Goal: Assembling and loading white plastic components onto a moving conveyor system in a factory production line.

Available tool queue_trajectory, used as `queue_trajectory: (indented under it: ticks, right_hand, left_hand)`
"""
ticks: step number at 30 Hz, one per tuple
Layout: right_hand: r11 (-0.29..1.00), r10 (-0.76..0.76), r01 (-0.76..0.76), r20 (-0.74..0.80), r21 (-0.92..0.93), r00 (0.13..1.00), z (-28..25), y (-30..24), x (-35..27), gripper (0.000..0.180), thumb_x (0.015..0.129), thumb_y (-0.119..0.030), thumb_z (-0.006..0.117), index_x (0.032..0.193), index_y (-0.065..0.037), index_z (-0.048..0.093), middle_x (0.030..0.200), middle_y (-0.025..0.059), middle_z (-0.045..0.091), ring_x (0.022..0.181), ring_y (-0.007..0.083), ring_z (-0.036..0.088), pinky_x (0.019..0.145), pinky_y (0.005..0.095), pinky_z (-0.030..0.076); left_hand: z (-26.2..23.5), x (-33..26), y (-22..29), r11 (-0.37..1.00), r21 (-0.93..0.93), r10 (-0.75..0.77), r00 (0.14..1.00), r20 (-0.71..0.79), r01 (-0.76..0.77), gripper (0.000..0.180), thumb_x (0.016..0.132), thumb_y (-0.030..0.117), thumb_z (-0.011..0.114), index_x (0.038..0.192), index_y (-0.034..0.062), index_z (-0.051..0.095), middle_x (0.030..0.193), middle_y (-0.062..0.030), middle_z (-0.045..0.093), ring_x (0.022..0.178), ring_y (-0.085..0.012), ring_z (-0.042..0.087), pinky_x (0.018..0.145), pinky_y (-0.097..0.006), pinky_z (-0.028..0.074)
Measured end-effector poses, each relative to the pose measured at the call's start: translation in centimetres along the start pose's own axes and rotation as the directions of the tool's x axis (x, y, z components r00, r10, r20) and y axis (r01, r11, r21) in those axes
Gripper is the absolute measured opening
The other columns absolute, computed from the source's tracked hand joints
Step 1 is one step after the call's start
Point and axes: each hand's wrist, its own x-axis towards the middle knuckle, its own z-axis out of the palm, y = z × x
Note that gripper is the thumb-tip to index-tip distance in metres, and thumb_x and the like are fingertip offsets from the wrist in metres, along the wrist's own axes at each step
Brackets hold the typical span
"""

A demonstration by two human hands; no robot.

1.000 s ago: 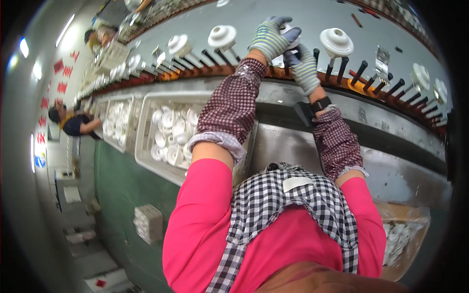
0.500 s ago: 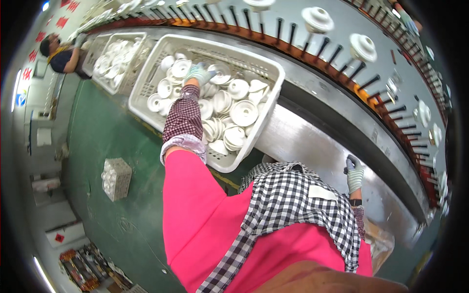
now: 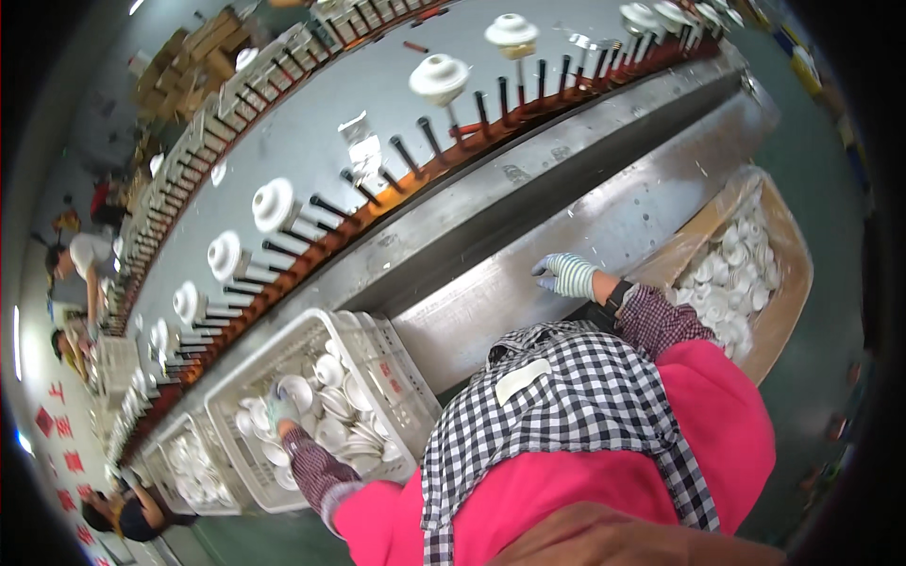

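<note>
**Crate well stocked, rail partly filled**

At left, the left hand (image 3: 282, 406), in a pale knitted glove, reaches among round, stepped white pieces (image 3: 332, 403) inside a white perforated plastic crate (image 3: 373, 358); whether its fingers grip one, I cannot tell. Beyond, some black-tipped rods (image 3: 431, 140) along an orange-brown rail (image 3: 401, 191) carry similar pieces; many stand bare. The right hand (image 3: 569, 275), striped-gloved, fingers slightly apart, visibly holding nothing, is over the brushed-steel surface (image 3: 462, 316), beside a brown cardboard box (image 3: 789, 316) of white pieces.
</note>
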Motion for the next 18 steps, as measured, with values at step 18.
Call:
queue_trajectory:
  ticks: [18]
  right_hand:
    - [0.507, -0.802, 0.856, -0.419, -0.103, 0.425, -14.4, -10.3, 3.7, 0.022, 0.085, -0.025, 0.059, 0.099, -0.010, 0.066, 0.114, 0.0109, 0.061, 0.108, 0.0325, 0.055, 0.094, 0.0437, 0.041]
  left_hand:
    - [-9.6, -17.3, 44.4, -0.106, -0.728, 0.932, 0.322, 0.164, 0.678, 0.075, 0.081, 0.059, 0.058, 0.129, 0.0030, 0.046, 0.118, -0.0158, 0.057, 0.105, -0.0334, 0.059, 0.066, -0.044, 0.058]
